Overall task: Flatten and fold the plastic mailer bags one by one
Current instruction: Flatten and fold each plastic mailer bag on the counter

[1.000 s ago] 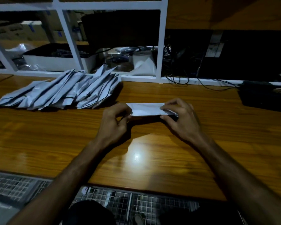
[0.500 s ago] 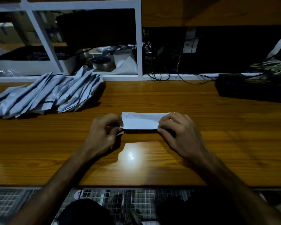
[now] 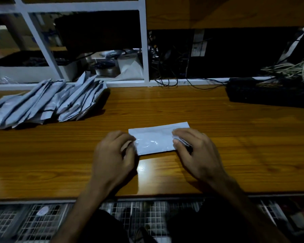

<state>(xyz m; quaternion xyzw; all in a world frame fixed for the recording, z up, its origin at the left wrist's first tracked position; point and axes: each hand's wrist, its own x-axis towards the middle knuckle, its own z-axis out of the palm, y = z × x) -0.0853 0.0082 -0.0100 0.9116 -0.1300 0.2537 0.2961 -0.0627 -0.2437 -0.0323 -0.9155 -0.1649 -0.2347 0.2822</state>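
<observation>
A wooden counter (image 3: 218,137) spans the view, its grain running left to right, with a bright patch of reflected light near its front edge between the person's forearms. Behind it stands a white shelf frame (image 3: 145,50) with dim compartments holding boxes and clutter too dark to make out. At the counter's far right lies a black keyboard-like block (image 3: 263,93), with a tangle of pale cables (image 3: 291,68) behind it and thin dark wires trailing along the back edge. On the far left of the counter a pile of folded grey mailer bags (image 3: 47,102) leans in overlapping rows, well apart from the hands. Below the counter's front edge a wire mesh rack (image 3: 42,220) shows.

In the middle of the counter, near the front, a single mailer bag (image 3: 155,139) lies flat as a narrow rectangle, long side left to right, slightly tilted. The left hand (image 3: 112,155) has its fingers curled at the bag's left end, pinching that edge. The right hand (image 3: 197,153) covers the bag's right end, thumb and fingers curled around it and gripping the plastic there.
</observation>
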